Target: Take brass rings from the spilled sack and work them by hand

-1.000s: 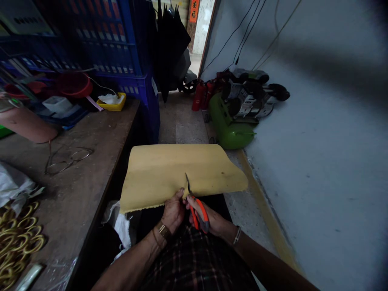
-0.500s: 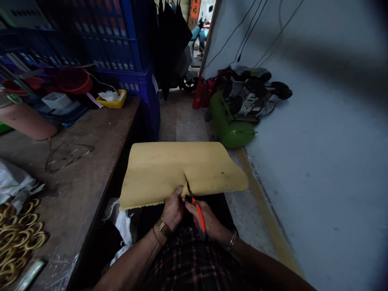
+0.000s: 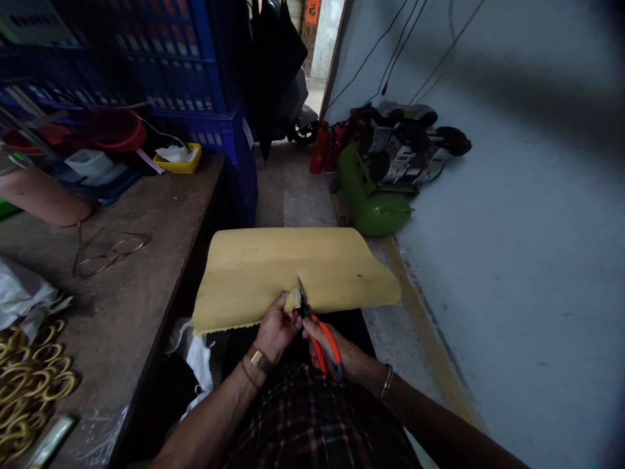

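Observation:
A thick yellow sheet [image 3: 273,260], curved over at its far side and looking like foam or felt, lies across my lap. My left hand [image 3: 276,333] pinches the near edge of the sheet, where a small flap folds up beside the cut. In my right hand [image 3: 349,355] are scissors [image 3: 326,329] with orange and grey handles. Their handles are spread apart, and the dark blades point away from me into the sheet, just right of my left fingertips. Part of the lower blade is hidden by the sheet.
The wooden table [image 3: 166,260] on my left bears glasses [image 3: 114,254], many golden rings [image 3: 36,378] and a yellow tray [image 3: 180,161]. Blue crates [image 3: 239,163] stand beyond it. A green air compressor [image 3: 374,202] and red fire extinguishers [image 3: 321,148] stand by the right wall.
The scissor handles have spread wider. My left fingers now lift a small flap of the sheet's edge beside the blades. The sheet has barely moved.

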{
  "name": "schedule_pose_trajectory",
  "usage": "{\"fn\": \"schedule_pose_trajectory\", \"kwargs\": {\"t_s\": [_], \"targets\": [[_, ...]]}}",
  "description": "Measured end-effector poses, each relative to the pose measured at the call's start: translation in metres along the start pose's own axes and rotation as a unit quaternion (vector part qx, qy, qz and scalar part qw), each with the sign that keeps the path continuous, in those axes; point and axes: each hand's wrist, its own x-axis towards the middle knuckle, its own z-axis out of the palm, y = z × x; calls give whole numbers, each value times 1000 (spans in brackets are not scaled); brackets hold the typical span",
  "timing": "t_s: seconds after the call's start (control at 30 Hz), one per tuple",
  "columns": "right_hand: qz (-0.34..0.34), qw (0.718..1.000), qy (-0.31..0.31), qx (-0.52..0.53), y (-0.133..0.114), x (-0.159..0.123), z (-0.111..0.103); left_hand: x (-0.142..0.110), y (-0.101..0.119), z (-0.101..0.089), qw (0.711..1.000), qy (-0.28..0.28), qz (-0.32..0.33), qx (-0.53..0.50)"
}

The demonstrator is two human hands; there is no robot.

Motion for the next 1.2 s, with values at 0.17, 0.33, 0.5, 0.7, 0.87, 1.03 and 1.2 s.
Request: {"fn": "schedule_pose_trajectory", "kwargs": {"t_s": [0.17,0.33,0.5,0.7,0.87,1.03,1.2], "targets": [[27,1000,-1,-8,-8,-9,0,-8,7,10,999,10,-27,-20],[25,999,11,-25,-12,-10,2,-15,7,16,999,8,-28,-23],[16,999,34,-8,-11,-2,4,-14,2,14,1000,-13,15,-6],[13,999,28,23,-2,13,2,-11,-4,5,994,-61,89,28],[43,998,11,46,3,14,1,-10,-7,1,993,-35,98,49],[70,994,28,84,-3,11,5,-8,-11,-4,989,-51,118,75],[98,987,47,115,-18,14,7,-6,-17,-10,984,-61,134,101]]}}
